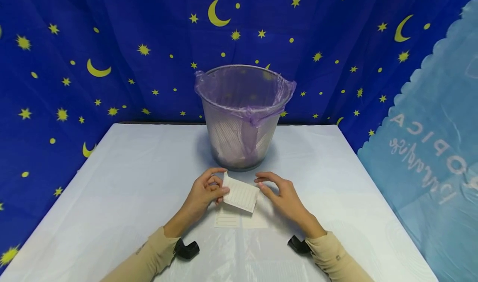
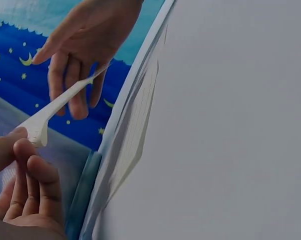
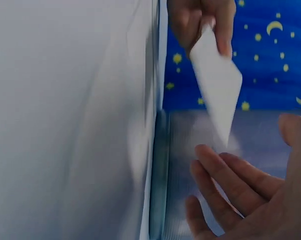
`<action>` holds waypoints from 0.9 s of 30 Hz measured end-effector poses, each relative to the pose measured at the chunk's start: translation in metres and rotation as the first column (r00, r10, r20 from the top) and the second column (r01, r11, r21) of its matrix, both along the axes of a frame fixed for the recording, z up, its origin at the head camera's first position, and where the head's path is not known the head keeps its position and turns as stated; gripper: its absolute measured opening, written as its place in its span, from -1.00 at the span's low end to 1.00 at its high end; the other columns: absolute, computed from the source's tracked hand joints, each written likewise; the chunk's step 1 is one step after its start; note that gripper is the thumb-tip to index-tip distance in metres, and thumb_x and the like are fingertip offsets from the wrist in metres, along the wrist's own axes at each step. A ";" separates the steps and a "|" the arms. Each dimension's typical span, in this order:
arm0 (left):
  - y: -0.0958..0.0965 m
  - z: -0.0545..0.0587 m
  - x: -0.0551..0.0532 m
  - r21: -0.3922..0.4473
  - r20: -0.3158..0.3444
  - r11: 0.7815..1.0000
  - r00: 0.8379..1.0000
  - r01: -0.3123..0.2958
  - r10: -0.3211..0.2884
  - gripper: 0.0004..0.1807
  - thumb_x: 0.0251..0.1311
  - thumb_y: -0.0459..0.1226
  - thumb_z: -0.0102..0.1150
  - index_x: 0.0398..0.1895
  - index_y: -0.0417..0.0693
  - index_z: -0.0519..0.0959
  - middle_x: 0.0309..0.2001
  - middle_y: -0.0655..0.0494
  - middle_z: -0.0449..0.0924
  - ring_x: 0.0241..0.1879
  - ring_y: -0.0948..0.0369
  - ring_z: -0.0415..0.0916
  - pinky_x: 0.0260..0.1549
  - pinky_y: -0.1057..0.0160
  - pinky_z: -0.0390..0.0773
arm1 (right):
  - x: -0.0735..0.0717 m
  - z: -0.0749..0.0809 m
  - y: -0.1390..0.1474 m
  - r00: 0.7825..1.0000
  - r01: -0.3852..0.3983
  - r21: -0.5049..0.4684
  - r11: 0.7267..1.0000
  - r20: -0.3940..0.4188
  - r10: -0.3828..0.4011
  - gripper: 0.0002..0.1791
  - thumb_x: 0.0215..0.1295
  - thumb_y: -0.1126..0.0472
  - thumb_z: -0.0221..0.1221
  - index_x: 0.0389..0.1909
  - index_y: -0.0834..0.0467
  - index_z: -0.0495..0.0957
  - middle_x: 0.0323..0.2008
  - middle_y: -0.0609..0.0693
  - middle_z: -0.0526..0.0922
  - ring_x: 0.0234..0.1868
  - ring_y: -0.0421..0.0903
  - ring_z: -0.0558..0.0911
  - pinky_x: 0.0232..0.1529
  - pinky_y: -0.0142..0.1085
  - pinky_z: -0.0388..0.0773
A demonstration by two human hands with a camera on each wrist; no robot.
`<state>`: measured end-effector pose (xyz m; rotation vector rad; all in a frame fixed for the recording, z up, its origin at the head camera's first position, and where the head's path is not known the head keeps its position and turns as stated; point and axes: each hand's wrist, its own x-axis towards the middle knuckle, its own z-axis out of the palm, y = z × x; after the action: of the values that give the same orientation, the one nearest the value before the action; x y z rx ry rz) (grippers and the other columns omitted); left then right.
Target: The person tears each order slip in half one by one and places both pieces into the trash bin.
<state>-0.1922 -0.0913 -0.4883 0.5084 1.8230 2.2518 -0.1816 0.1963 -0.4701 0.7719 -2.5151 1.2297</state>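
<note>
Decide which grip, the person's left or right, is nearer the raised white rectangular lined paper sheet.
Left: the left grip pinches the sheet by one edge, while the right grip is beside its opposite edge, not holding it.

Each arm is covered by a long beige sleeve, left (image 1: 149,253) and right (image 1: 337,257), of matte woven-looking cloth, creased and gathered at the cuff. A small round button (image 1: 338,257) marks the right sleeve; the left carries a small dark detail, too small to identify. One black, angular, smooth-surfaced camera unit (image 1: 187,249) is fitted at each wrist; both hands (image 1: 201,194) are bare.
</note>
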 end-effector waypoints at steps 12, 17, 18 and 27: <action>0.014 -0.001 0.012 -0.004 -0.041 0.997 0.996 0.078 -0.078 -0.26 0.29 -0.50 0.38 0.50 -0.27 0.28 -0.25 -0.04 0.46 -0.49 0.21 0.61 -0.51 0.29 0.63 | 0.015 -0.002 -0.020 1.000 -0.021 -0.133 0.991 0.003 0.021 -0.89 0.39 0.19 0.40 -0.13 -0.05 0.73 -0.21 -0.19 0.82 -0.18 -0.24 0.74 -0.08 -0.31 0.63; 0.014 0.000 0.012 -0.073 -0.082 0.996 0.995 0.052 -0.057 -0.47 0.30 -0.44 0.40 0.32 -0.29 0.49 -0.30 -0.03 0.47 -0.51 0.25 0.53 -0.55 0.30 0.57 | 0.014 -0.003 -0.019 0.999 -0.026 -0.142 0.990 0.017 0.029 -0.97 0.40 0.19 0.40 -0.21 0.02 0.74 -0.29 -0.22 0.79 -0.21 -0.26 0.71 -0.05 -0.37 0.58; 0.014 0.001 0.012 -0.101 -0.104 0.994 0.994 0.034 -0.045 -0.53 0.31 -0.42 0.41 0.26 -0.26 0.55 -0.30 -0.04 0.49 -0.51 0.26 0.51 -0.55 0.30 0.55 | 0.014 -0.002 -0.019 0.999 -0.033 -0.141 0.989 0.019 0.036 -0.98 0.40 0.20 0.39 -0.22 0.03 0.74 -0.29 -0.22 0.79 -0.21 -0.25 0.71 -0.03 -0.36 0.57; 0.014 0.000 0.013 -0.231 -0.288 0.971 0.958 -0.069 -0.001 -0.85 0.30 -0.33 0.45 -0.11 -0.01 0.73 -0.07 -0.11 0.53 -0.14 0.09 0.44 -0.16 0.26 0.56 | 0.017 -0.003 -0.021 0.985 -0.136 -0.141 0.981 0.092 0.149 -0.90 0.41 0.23 0.37 -0.25 -0.07 0.71 -0.28 -0.11 0.80 -0.19 -0.26 0.73 0.08 -0.18 0.65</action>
<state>-0.1787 -0.0778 -0.4883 0.7963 2.2213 2.0235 -0.1649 0.1750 -0.4733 0.8907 -2.4602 1.5048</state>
